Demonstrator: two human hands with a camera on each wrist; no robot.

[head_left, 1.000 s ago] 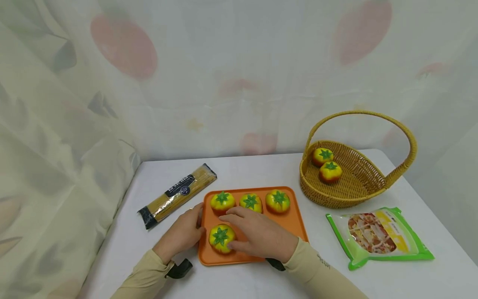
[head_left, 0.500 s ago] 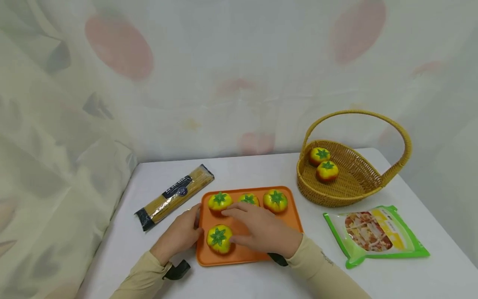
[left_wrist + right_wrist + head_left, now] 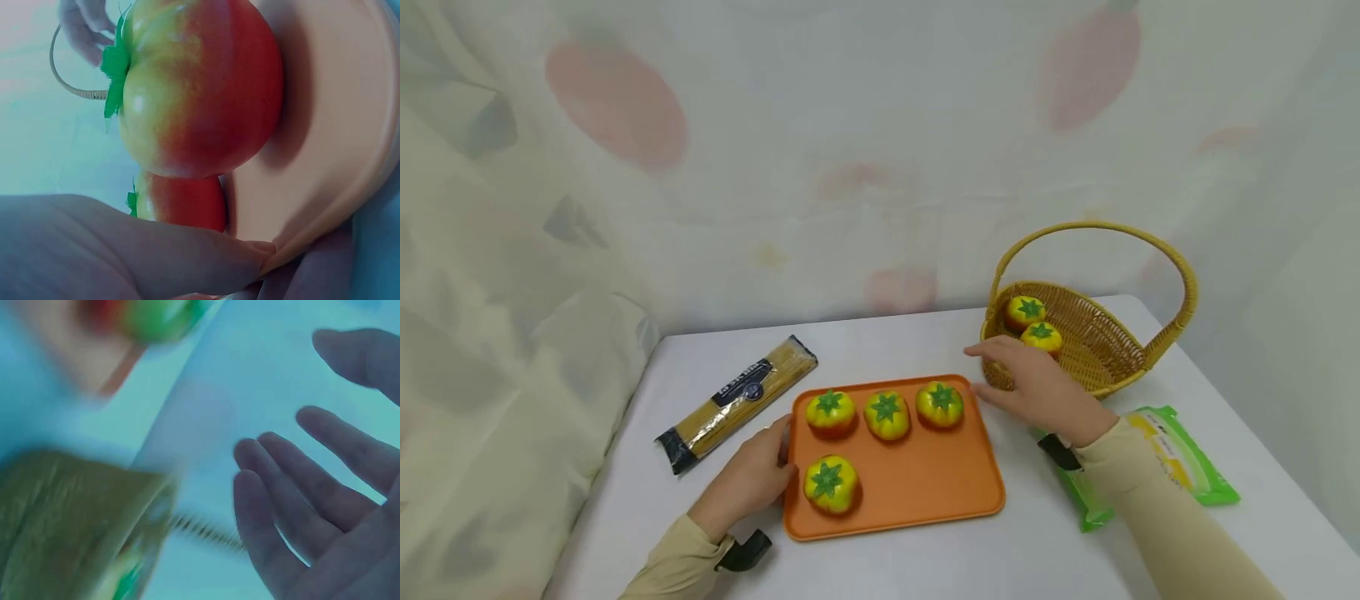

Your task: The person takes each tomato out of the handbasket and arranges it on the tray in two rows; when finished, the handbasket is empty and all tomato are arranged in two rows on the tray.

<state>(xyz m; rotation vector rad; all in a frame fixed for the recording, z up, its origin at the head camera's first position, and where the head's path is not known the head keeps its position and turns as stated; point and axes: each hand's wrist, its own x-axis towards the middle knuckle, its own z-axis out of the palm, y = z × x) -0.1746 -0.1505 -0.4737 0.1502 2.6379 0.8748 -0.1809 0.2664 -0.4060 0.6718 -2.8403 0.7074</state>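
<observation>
My left hand (image 3: 748, 475) grips the left rim of an orange tray (image 3: 917, 487). In the left wrist view the thumb (image 3: 187, 250) lies on the rim, with fingers under it. Three yellow-red tomatoes (image 3: 887, 416) with green leafy tops stand along the tray's back; another tomato (image 3: 831, 484) sits at the front left. My right hand (image 3: 1045, 392) is over the gap between tray and basket, fingers spread and holding nothing. It overlaps the front of a wicker basket (image 3: 1093, 367). Two tomatoes (image 3: 1025, 312) lie in the basket's left part.
A pack of spaghetti (image 3: 737, 404) lies slanted to the left of the tray. On the right, a green-edged food bag (image 3: 1187, 458) is partly hidden by the right sleeve. The basket's tall handle (image 3: 1097, 225) arches up near the cloth backdrop (image 3: 820, 125).
My right hand has moved right and away from me, from over the tray to the basket's front left. The left hand stays at the tray's rim. The view has shifted slightly right.
</observation>
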